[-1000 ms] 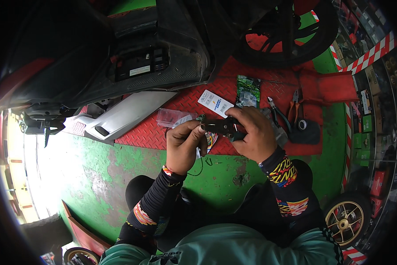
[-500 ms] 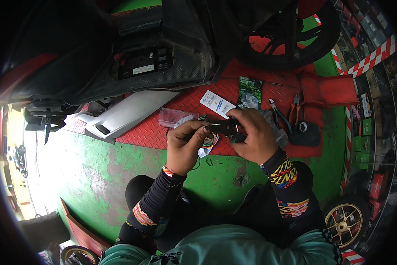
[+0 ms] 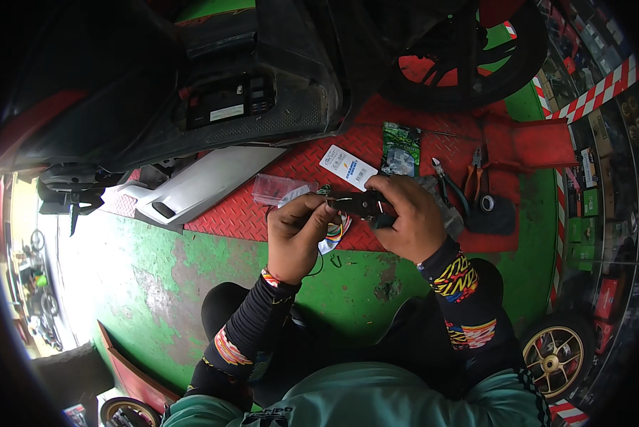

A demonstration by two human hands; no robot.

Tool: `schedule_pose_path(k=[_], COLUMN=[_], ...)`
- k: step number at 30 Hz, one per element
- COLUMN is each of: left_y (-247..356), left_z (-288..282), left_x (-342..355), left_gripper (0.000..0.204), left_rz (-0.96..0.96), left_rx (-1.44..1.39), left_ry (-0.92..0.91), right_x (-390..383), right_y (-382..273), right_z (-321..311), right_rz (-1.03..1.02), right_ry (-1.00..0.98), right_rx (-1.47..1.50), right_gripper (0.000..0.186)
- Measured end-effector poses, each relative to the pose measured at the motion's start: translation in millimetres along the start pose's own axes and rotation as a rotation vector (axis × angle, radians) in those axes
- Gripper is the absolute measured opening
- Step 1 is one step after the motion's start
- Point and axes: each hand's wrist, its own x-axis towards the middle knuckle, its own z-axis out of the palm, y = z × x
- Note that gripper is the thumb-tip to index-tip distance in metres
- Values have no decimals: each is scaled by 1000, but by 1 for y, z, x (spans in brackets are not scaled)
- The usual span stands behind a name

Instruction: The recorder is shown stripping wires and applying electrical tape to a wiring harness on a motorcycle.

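The right hand (image 3: 412, 217) has its fingers wrapped around a dark tool (image 3: 361, 206) over the red platform's (image 3: 227, 210) near part. The left hand's (image 3: 296, 235) fingers pinch a small unclear piece at its left end. Coloured wires (image 3: 340, 229) show between both hands.

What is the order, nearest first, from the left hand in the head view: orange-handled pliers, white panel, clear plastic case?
1. Clear plastic case, above the left hand
2. White panel, left side
3. Orange-handled pliers, right side
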Motion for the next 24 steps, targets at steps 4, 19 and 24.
schedule_pose_path(k=[4, 19, 24], left_y=[2, 2, -3], left_z=[2, -6, -1], left_x=[2, 14, 17], left_gripper=[15, 37, 50], left_rz=[19, 126, 74], left_rx=[28, 254, 37], left_ry=[12, -102, 278], right_x=[-2, -7, -25], right_y=[2, -31, -11], right_z=[2, 20, 18], right_rz=[15, 402, 789], right_ry=[34, -196, -414], right_rx=[-31, 662, 1198], right_gripper=[59, 38, 28])
